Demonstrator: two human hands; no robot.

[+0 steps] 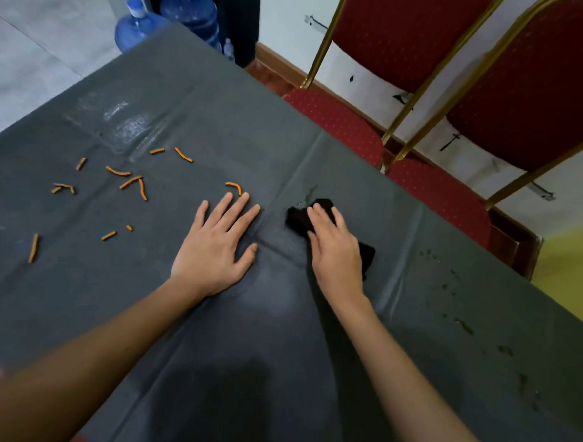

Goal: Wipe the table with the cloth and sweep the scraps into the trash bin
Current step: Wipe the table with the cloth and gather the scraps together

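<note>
- Beyond the counter's (275,356) far left corner, two blue water bottles (138,27) stand on the floor
- Orange scraps (130,182) lie scattered over the left part of the dark grey counter cover; one long piece (34,248) lies apart, nearest the left edge
- A curved scrap (234,185) sits just beyond the left hand's fingertips, close to them; whether it touches them I cannot tell
- The left hand (213,246) lies flat, palm down on the counter, fingers (221,206) straight and spread apart, holding nothing
- The black cloth (297,217) lies on the counter near the middle crease, just right of the left hand, partly covered by the right hand
- The right hand (336,254) presses down on the cloth, fingers straight and close together, not curled round it; cloth shows past the fingertips and at the hand's right side
- Dark wet spots (464,325) dot the counter to the right
- Two red chairs (547,82) with gold frames stand against the wall beyond the far edge
</note>
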